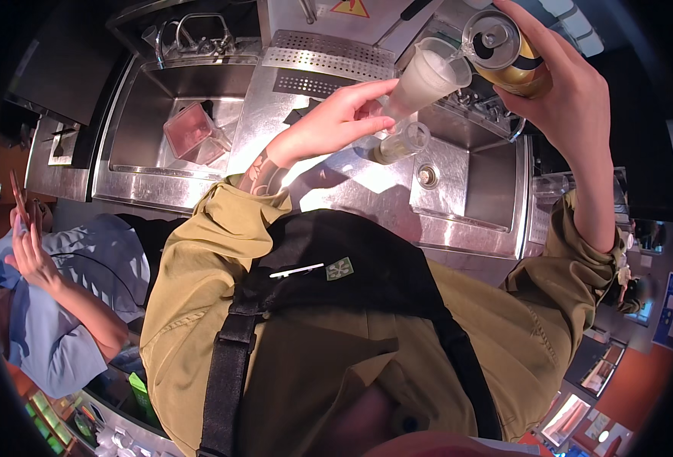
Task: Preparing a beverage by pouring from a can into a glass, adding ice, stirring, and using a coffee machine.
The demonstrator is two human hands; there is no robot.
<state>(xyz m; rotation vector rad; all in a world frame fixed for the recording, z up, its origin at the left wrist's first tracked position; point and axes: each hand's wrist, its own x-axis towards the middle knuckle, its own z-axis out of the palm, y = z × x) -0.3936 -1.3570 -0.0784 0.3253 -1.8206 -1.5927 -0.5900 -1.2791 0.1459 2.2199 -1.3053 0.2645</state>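
High up at the right, my right hand (570, 80) grips a gold and black drink can (510, 63), tipped to the left with its mouth open. A thin stream of clear liquid runs from it into a clear tapered cup (428, 74). My left hand (351, 114) has its thumb and fingers around the lower part of that cup, which leans toward the can. Pale foam shows inside the cup. Just below it, a small clear glass vessel (403, 143) is over the steel counter (336, 177); the cup partly overlaps it.
A left steel sink (136, 125) holds a clear square container (191, 131) with a pinkish tint. On the right is another sink (488, 183) with a drain (427, 176). Perforated steel trays (325, 54) line the back. At left, another person (85, 274) holds up a phone (19, 197).
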